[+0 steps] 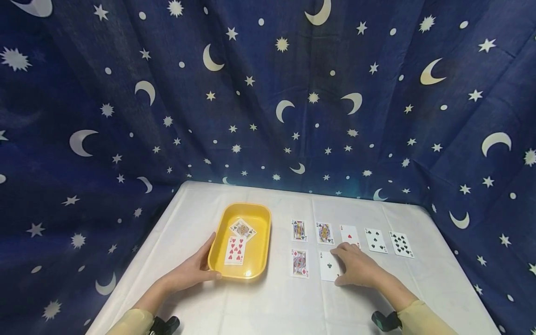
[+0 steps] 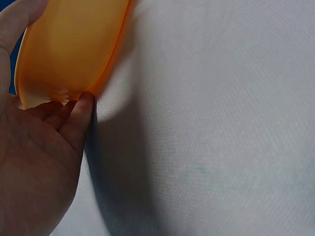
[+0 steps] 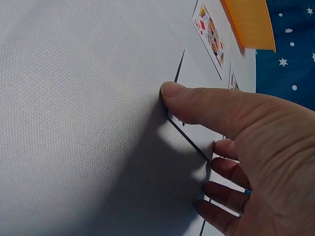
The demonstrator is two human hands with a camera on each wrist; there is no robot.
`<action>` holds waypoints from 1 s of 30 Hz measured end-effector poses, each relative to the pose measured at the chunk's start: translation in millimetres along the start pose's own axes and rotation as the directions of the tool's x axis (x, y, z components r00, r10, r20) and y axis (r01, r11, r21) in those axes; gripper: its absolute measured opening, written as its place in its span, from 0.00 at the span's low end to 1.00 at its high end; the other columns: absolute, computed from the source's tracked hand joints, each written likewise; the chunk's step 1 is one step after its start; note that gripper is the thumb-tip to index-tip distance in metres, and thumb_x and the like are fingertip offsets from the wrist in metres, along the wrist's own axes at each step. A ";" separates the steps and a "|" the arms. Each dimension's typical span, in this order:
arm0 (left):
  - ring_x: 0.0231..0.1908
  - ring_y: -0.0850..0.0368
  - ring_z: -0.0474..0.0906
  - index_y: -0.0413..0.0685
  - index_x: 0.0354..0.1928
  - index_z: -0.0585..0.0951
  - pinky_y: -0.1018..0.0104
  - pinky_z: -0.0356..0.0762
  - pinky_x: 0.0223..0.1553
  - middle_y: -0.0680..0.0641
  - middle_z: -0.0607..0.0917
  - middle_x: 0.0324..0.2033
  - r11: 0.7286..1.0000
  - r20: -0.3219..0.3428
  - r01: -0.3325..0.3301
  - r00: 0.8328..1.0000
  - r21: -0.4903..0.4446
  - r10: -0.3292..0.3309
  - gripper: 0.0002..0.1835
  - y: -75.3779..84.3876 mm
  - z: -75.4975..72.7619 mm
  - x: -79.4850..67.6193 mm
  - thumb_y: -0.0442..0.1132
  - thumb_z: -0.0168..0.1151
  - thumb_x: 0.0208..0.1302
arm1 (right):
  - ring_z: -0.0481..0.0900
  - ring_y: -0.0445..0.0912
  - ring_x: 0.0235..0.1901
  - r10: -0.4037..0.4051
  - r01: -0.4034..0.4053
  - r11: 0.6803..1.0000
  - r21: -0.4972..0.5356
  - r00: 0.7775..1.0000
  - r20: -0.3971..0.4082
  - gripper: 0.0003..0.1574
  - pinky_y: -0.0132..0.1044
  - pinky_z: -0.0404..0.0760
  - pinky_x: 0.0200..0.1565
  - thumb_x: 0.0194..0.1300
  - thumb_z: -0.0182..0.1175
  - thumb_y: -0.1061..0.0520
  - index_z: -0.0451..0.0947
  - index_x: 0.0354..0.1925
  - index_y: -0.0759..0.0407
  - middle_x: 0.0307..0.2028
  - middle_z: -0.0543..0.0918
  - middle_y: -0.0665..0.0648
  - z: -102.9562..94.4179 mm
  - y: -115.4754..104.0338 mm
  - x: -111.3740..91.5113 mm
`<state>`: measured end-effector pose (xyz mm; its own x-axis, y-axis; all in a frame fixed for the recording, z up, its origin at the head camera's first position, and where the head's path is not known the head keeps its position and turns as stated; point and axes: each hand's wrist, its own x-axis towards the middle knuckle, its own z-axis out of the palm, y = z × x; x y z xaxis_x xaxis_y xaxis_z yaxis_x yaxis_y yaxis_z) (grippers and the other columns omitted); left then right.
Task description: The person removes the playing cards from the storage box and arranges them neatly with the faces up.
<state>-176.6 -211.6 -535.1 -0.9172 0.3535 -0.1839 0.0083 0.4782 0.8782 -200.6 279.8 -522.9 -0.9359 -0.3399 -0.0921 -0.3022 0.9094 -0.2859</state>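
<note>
My left hand (image 1: 190,270) grips the left side of a yellow tray (image 1: 264,242), thumb and fingers spread along its wall. The left wrist view shows the fingertips at the tray's (image 2: 74,49) underside. Inside lie a card of red hearts (image 1: 235,251) and, partly under it, a tilted face card (image 1: 243,229). My right hand (image 1: 360,266) is over an ace of clubs (image 1: 328,266), pinching it between the thumb at its near edge and the fingers at its far edge. In the right wrist view the thumb covers part of the ace (image 3: 189,76). Left of it lies a face card with diamonds (image 1: 299,264).
Behind the right hand runs a row of face-up cards: two face cards (image 1: 299,231), a red heart card (image 1: 349,232), and two black-pip cards (image 1: 376,240) at right. All lie on a white cloth-covered table (image 1: 268,311). A blue star-patterned curtain (image 1: 259,107) hangs behind.
</note>
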 end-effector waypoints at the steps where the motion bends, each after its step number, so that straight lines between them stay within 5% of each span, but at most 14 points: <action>1: 0.68 0.64 0.40 0.77 0.70 0.37 0.55 0.45 0.66 0.65 0.41 0.70 1.000 -0.001 0.000 1.000 0.003 0.000 0.61 0.0 -0.1 0.2 0.54 0.73 0.44 | 0.69 0.45 0.49 -0.002 0.002 1.000 -0.001 1.000 -0.001 0.53 0.44 0.73 0.52 0.27 0.77 0.40 0.75 0.56 0.52 0.50 0.72 0.46 -0.1 0.1 -0.2; 30: 0.69 0.62 0.41 0.76 0.70 0.37 0.57 0.46 0.65 0.64 0.41 0.70 1.000 0.011 0.013 1.000 -0.023 -0.012 0.60 1.2 0.0 0.0 0.53 0.73 0.45 | 0.69 0.47 0.51 0.016 -0.016 1.000 -0.003 1.000 0.011 0.54 0.46 0.71 0.54 0.28 0.77 0.40 0.74 0.57 0.52 0.52 0.71 0.48 0.3 -1.4 0.1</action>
<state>-176.5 -211.0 -534.0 -0.9128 0.3562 -0.1996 -0.0125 0.4641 0.8857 -200.2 278.4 -522.8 -0.9388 -0.3275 -0.1071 -0.2872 0.9155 -0.2816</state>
